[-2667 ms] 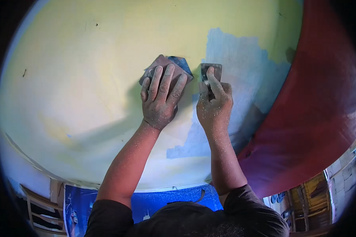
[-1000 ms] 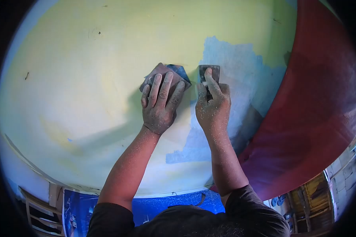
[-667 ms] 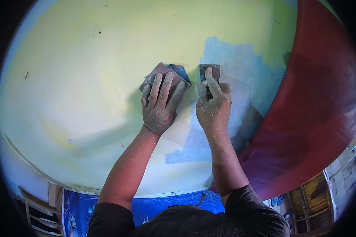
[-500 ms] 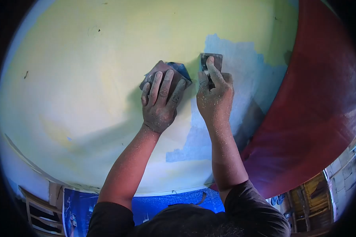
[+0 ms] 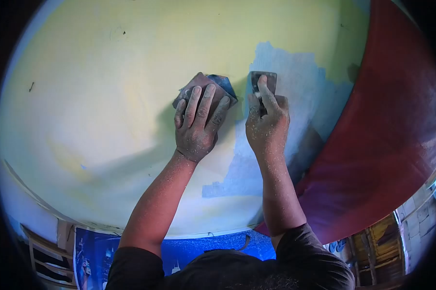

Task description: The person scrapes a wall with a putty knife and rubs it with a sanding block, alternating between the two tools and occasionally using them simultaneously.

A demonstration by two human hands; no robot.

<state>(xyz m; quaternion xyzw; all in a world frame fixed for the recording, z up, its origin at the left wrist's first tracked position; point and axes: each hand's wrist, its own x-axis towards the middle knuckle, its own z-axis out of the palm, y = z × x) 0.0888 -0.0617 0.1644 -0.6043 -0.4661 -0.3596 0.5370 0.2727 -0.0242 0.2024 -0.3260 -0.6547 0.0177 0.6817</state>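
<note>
My left hand [image 5: 196, 126] lies against the pale yellow wall [image 5: 102, 96], its fingers spread over a folded brown sheet of sandpaper [image 5: 198, 81]. A dark blue corner [image 5: 224, 83] sticks out behind the sheet at its upper right. My right hand [image 5: 269, 124] is closed on a dark scraper [image 5: 271, 79] with a flat rectangular end, its index finger stretched along the face. The scraper sits at the edge of a light blue patch [image 5: 297, 72] on the wall. Whitish dust and flecks cover both hands and forearms.
A dark red curtain-like cloth [image 5: 387, 125] hangs along the right side. Below the wall's lower edge is a blue printed sheet [image 5: 198, 249]. Wooden shelving [image 5: 51, 258] stands at lower left, and a wooden frame [image 5: 380, 251] shows at lower right.
My right hand and the scraper have moved slightly down and to the right on the wall. The left hand stays on the sandpaper, almost unmoved.
</note>
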